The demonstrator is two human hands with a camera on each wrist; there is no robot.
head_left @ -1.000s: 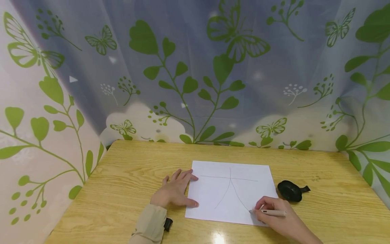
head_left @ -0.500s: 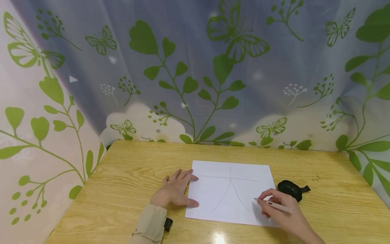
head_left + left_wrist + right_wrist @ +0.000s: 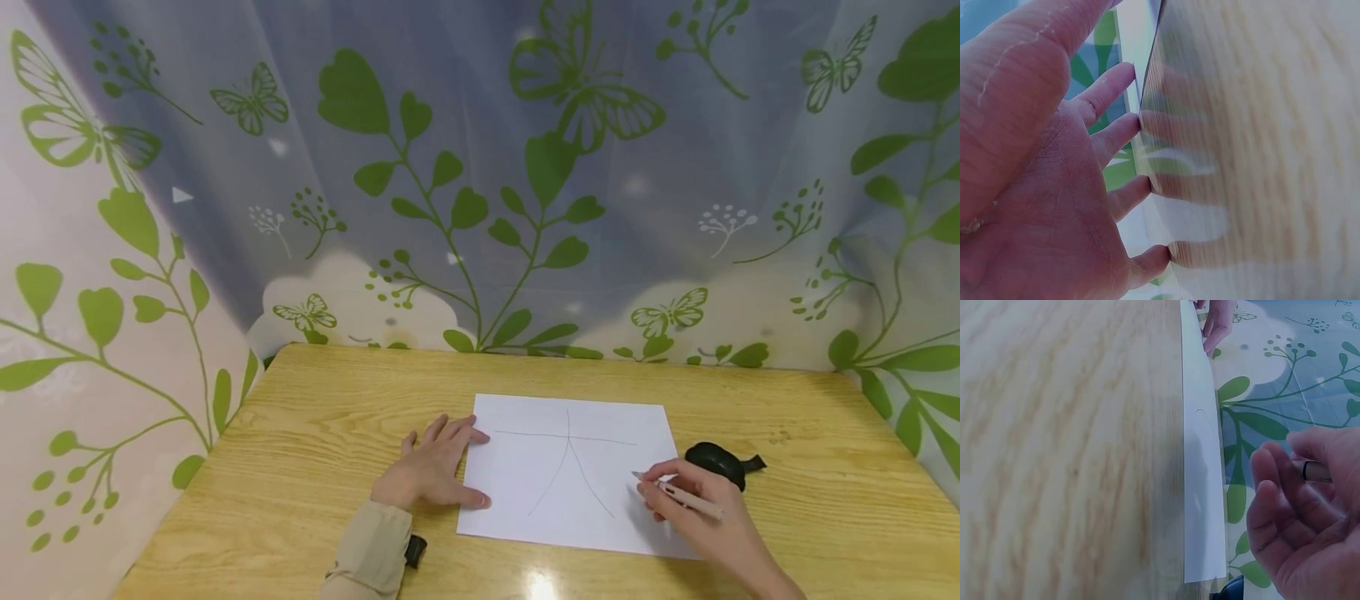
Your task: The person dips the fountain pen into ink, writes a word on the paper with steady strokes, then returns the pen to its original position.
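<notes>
A white sheet of paper [image 3: 510,475] lies on the wooden table, bearing thin drawn lines: a horizontal stroke, a short vertical one and two spreading legs. My left hand [image 3: 431,471] rests at the sheet's left edge, fingers spread, thumb on the paper. In the left wrist view its fingertips [image 3: 1159,253] touch the tabletop. Over the sheet's right part, my right hand [image 3: 716,512] pinches a light-coloured pen [image 3: 693,501]. The pen's tip points up and left, right of the drawn lines. Fingers hide most of the pen [image 3: 1316,470] in the right wrist view.
A black oval pouch-like object [image 3: 712,462] with a short strap lies right of the paper, partly behind my right hand. A small black piece [image 3: 416,551] shows beside the left sleeve. Behind the table [image 3: 337,400] hangs a leaf-and-butterfly curtain [image 3: 465,167].
My right hand has lifted the pen from the lower end of the right leg stroke and moved up and to the right. The left hand stays in place.
</notes>
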